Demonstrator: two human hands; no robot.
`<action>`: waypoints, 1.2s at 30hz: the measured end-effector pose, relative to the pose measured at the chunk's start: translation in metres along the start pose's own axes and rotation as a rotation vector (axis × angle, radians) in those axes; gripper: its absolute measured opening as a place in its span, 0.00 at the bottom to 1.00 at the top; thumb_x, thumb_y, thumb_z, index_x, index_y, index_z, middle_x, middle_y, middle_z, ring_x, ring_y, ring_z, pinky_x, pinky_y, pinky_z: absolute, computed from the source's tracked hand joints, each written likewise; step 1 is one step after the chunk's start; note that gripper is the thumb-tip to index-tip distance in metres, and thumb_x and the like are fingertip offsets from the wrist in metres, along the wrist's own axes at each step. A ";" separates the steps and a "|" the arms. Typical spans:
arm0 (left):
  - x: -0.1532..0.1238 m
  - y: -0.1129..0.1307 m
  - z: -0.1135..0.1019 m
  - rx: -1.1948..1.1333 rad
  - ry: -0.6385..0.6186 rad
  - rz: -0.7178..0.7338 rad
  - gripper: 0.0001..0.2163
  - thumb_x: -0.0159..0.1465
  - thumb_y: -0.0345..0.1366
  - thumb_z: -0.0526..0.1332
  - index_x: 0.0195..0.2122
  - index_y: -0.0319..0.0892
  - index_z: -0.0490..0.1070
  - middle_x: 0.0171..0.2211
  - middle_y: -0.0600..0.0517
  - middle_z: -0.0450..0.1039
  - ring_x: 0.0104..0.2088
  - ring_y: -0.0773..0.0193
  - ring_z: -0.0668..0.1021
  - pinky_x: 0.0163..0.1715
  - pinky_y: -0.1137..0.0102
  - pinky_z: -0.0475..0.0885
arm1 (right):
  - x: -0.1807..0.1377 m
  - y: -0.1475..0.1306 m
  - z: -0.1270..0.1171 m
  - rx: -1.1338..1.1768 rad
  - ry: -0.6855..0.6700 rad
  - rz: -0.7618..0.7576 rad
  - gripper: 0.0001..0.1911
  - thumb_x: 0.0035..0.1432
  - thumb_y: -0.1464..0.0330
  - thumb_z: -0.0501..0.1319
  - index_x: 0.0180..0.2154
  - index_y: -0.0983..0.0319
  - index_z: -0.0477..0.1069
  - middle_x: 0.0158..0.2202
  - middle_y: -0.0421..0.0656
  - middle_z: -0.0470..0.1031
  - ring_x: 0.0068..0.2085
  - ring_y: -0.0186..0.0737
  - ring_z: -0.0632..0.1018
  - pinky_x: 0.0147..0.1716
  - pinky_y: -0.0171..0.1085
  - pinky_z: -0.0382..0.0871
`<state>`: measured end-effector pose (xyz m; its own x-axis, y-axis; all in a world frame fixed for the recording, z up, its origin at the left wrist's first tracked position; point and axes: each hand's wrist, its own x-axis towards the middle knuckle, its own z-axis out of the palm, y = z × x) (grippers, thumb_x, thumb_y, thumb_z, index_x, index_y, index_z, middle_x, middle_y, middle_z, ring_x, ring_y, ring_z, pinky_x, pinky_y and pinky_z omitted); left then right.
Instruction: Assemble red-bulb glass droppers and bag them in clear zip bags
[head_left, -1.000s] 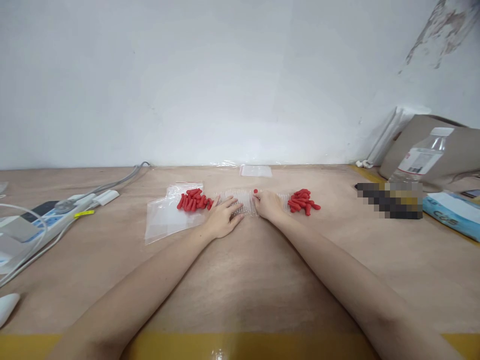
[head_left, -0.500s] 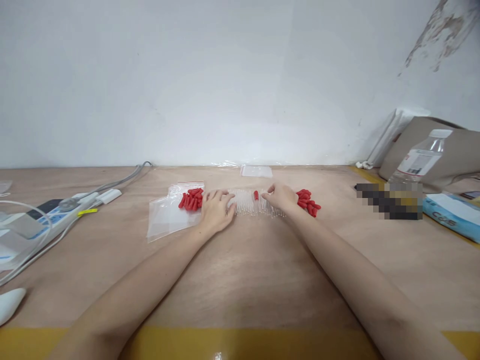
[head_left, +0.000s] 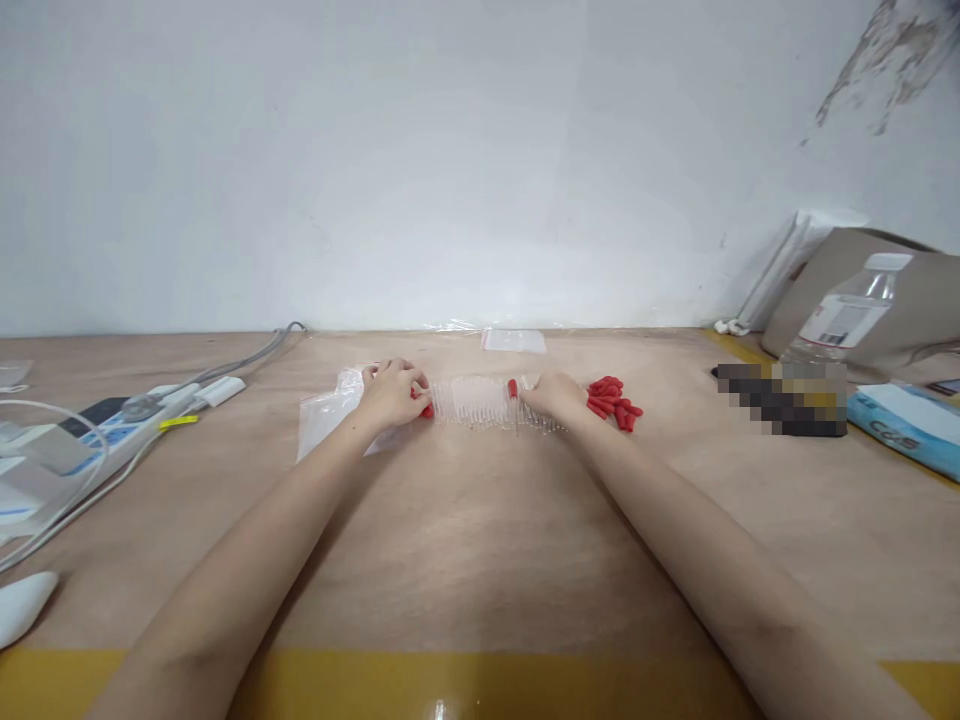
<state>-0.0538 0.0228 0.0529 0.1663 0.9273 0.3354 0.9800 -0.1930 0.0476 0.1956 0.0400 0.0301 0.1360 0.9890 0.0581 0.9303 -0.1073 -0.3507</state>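
Observation:
My left hand (head_left: pixel 396 393) is closed over the red pile on the left, with small red tube-like pieces (head_left: pixel 426 408) showing at its fingertips. My right hand (head_left: pixel 553 397) is closed, its thumb and fingers pinched together at the right part of a row of thin clear sticks (head_left: pixel 480 400). Whatever is between those fingers is too small to make out. Just left of the right fingertips, a single red piece (head_left: pixel 513 388) lies among the sticks. Right of that hand is a second pile of red pieces (head_left: pixel 613 400).
Clear plastic bags (head_left: pixel 322 422) lie under and beside my left hand, and another small bag (head_left: pixel 514 341) is by the wall. A power strip (head_left: pixel 112 440) with cables stands left. On the right are a water bottle (head_left: pixel 844 315), a blue packet (head_left: pixel 904 430) and a grey bag (head_left: pixel 919 300).
My left hand has moved left from the clear sticks onto the left red pile and closed at red pieces. My right hand has shifted slightly, staying at the sticks.

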 end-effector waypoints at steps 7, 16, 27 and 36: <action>-0.002 0.001 0.003 0.005 -0.059 0.083 0.08 0.52 0.43 0.60 0.26 0.45 0.74 0.43 0.48 0.68 0.47 0.52 0.66 0.46 0.57 0.54 | -0.013 0.002 -0.014 0.123 0.193 -0.049 0.11 0.50 0.60 0.54 0.28 0.58 0.71 0.31 0.42 0.75 0.35 0.45 0.74 0.29 0.38 0.62; 0.001 0.010 0.001 -0.198 0.182 0.151 0.09 0.58 0.36 0.55 0.27 0.40 0.72 0.35 0.46 0.71 0.40 0.55 0.72 0.41 0.61 0.64 | -0.041 0.034 0.009 0.211 0.362 -0.575 0.08 0.55 0.65 0.54 0.29 0.63 0.65 0.31 0.44 0.70 0.32 0.38 0.71 0.34 0.36 0.61; -0.030 0.074 0.047 -1.320 -0.062 -0.139 0.10 0.53 0.28 0.56 0.36 0.38 0.72 0.32 0.49 0.76 0.35 0.62 0.78 0.43 0.65 0.69 | -0.063 0.045 0.023 0.211 0.452 -0.782 0.15 0.60 0.69 0.50 0.44 0.62 0.70 0.32 0.45 0.70 0.34 0.37 0.70 0.35 0.37 0.57; -0.036 0.075 0.049 -1.362 -0.086 -0.133 0.14 0.47 0.38 0.67 0.34 0.37 0.72 0.30 0.48 0.77 0.31 0.62 0.78 0.35 0.67 0.72 | -0.060 0.040 0.023 0.137 0.362 -0.738 0.16 0.62 0.66 0.48 0.45 0.60 0.69 0.32 0.44 0.73 0.34 0.37 0.72 0.35 0.37 0.52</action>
<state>0.0188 -0.0094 -0.0014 0.1353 0.9706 0.1991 0.1164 -0.2152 0.9696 0.2170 -0.0212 -0.0092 -0.3697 0.7036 0.6069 0.7766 0.5926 -0.2139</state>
